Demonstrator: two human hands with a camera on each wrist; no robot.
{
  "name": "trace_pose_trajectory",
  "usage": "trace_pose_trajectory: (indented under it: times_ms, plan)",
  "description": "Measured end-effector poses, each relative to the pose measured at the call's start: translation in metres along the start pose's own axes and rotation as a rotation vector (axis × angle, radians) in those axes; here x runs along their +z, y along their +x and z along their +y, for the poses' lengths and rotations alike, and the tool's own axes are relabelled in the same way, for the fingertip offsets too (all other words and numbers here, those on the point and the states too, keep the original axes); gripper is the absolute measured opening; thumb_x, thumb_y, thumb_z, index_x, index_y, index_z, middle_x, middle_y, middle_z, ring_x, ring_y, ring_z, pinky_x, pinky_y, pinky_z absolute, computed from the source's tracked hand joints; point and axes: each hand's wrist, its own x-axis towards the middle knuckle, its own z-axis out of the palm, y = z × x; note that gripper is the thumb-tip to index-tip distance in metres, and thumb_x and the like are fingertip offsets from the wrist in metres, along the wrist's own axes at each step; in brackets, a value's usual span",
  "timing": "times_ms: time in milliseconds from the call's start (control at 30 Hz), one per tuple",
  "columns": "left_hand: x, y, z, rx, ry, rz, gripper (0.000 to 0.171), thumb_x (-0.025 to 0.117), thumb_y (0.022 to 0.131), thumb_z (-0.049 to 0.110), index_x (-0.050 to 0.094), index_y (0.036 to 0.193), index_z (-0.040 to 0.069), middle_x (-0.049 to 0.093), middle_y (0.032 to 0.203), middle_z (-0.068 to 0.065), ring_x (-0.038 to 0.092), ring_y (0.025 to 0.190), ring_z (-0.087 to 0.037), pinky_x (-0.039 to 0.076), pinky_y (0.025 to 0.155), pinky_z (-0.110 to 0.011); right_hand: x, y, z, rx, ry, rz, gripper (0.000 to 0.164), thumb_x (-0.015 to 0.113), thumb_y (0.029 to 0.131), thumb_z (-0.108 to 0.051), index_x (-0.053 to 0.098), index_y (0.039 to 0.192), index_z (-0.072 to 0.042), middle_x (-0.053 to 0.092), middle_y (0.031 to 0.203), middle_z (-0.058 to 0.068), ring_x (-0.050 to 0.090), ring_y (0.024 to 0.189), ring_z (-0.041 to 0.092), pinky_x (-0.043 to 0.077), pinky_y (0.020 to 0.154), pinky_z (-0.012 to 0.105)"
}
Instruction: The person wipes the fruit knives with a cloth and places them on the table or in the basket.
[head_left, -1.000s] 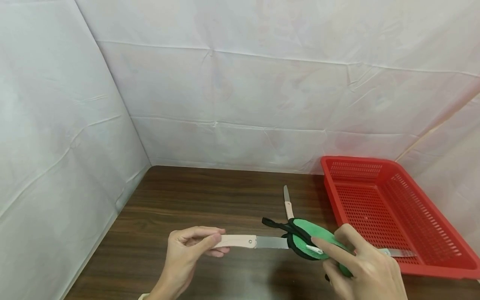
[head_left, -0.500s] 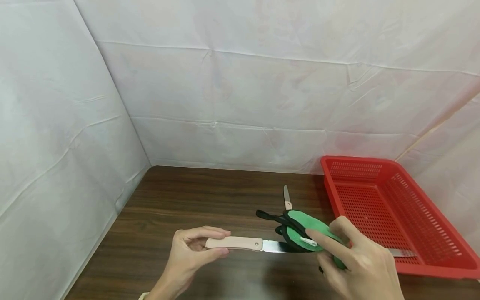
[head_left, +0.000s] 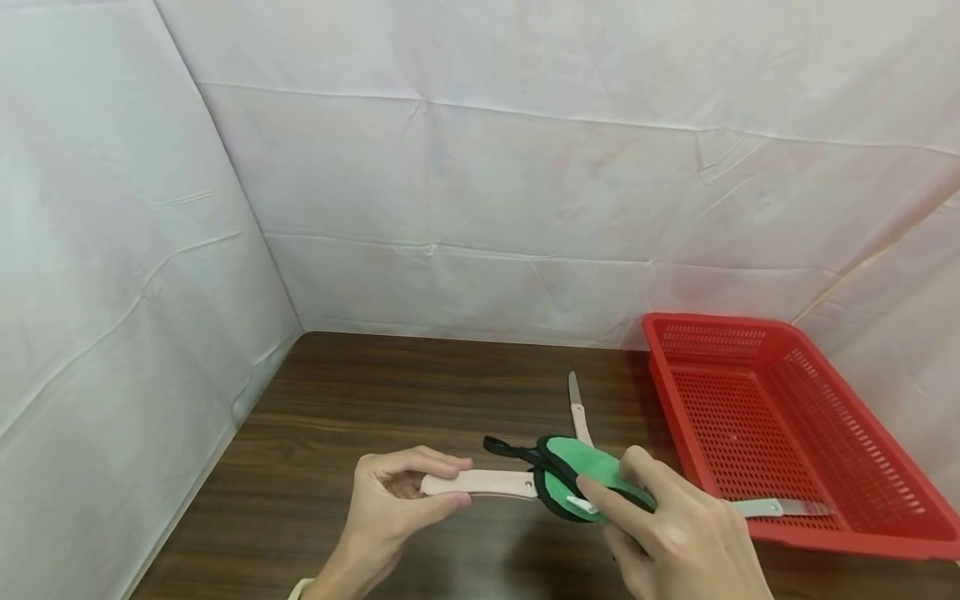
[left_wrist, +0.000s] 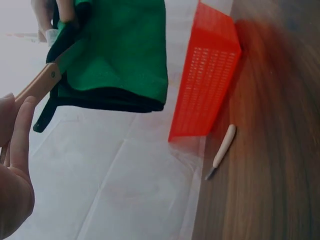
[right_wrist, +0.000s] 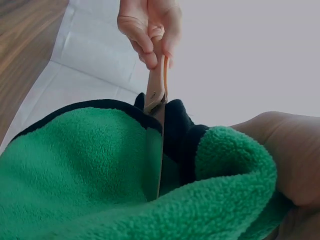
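Observation:
My left hand (head_left: 393,508) pinches the pale pinkish handle of a knife (head_left: 480,483) between thumb and fingers, level above the table. In my right hand (head_left: 675,533) is a green fleecy cloth (head_left: 588,457) with black edging and a black hanging loop (head_left: 506,448). The cloth is folded about the blade, which it hides in the head view. From the right wrist, the bare blade (right_wrist: 155,160) shows lying between folds of the cloth (right_wrist: 85,160). A small white tag (head_left: 582,504) is on the cloth beside my right fingertips.
A second pale-handled knife (head_left: 576,408) lies on the dark wooden table (head_left: 420,383) behind the cloth. To the right stands a red perforated basket (head_left: 862,540); a knife with a whitish-green handle (head_left: 765,507) lies at its near side. White sheeting (head_left: 480,183) surrounds the table.
My right hand has moved left with the cloth, and my left hand has shifted slightly right with the knife. The blade, visible earlier in the head view, is now covered up to the handle.

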Motion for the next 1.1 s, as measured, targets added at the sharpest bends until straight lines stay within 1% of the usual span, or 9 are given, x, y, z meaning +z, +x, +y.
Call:
trace_pose_trajectory:
  times_ms: [167,333,467,667,767,933,1100]
  plan:
    - [0.0,-0.001,0.002,0.01,-0.042,-0.004,0.034,0.062,0.062,-0.024,0.065,0.09,-0.003,0.064,0.094,-0.018,0.062,0.081,-0.03,0.053,0.061,-0.037,-0.001,-0.001,-0.001,-0.027,-0.036,-0.015,0.049,0.021,0.089,-0.033,0.069,0.081,-0.025,0.039,0.076,-0.004,0.029,0.051,0.002,0.016,0.037,0.006]
    - [-0.005,-0.004,0.004,0.001,-0.062,0.001,0.035,0.06,0.063,-0.024,0.065,0.091,-0.003,0.064,0.095,-0.019,0.062,0.08,-0.031,0.052,0.064,-0.038,0.0,-0.005,0.002,-0.026,-0.076,-0.01,0.048,0.021,0.088,-0.034,0.068,0.08,-0.026,0.039,0.076,-0.004,0.026,0.052,0.001,0.014,0.037,0.006]
    - [-0.012,-0.008,0.007,0.001,-0.067,0.01,0.037,0.059,0.063,-0.026,0.064,0.091,-0.003,0.063,0.095,-0.02,0.062,0.082,-0.031,0.052,0.065,-0.039,0.0,-0.009,0.005,-0.015,-0.082,-0.024,0.049,0.02,0.087,-0.035,0.067,0.08,-0.026,0.038,0.075,-0.005,0.024,0.051,0.0,0.015,0.036,0.007]
    - [-0.021,-0.012,0.01,-0.025,-0.079,0.001,0.038,0.056,0.064,-0.028,0.064,0.093,-0.003,0.062,0.096,-0.021,0.061,0.082,-0.032,0.051,0.064,-0.044,-0.002,-0.012,0.01,-0.001,-0.09,-0.017,0.049,0.02,0.088,-0.037,0.067,0.078,-0.027,0.039,0.076,-0.006,0.023,0.049,-0.003,0.016,0.036,0.007]
    - [-0.022,-0.013,0.01,-0.031,-0.064,-0.001,0.038,0.056,0.064,-0.027,0.064,0.092,-0.003,0.062,0.096,-0.022,0.061,0.082,-0.032,0.051,0.064,-0.044,-0.002,-0.013,0.012,-0.001,-0.081,-0.003,0.048,0.021,0.088,-0.036,0.067,0.078,-0.027,0.039,0.076,-0.007,0.024,0.05,-0.003,0.016,0.036,0.007]
    - [-0.022,-0.013,0.011,-0.038,-0.05,0.002,0.037,0.057,0.064,-0.026,0.064,0.092,-0.003,0.062,0.096,-0.021,0.061,0.081,-0.031,0.051,0.063,-0.043,-0.003,-0.014,0.012,0.007,-0.067,-0.004,0.048,0.022,0.088,-0.035,0.068,0.079,-0.027,0.04,0.077,-0.008,0.026,0.049,-0.004,0.017,0.036,0.007]
    - [-0.022,-0.013,0.011,-0.03,-0.044,-0.007,0.037,0.057,0.064,-0.027,0.064,0.092,-0.004,0.063,0.096,-0.021,0.062,0.08,-0.031,0.052,0.061,-0.043,-0.004,-0.014,0.012,0.029,-0.047,0.004,0.047,0.023,0.087,-0.038,0.069,0.081,-0.027,0.041,0.078,-0.009,0.028,0.049,-0.004,0.019,0.037,0.007]
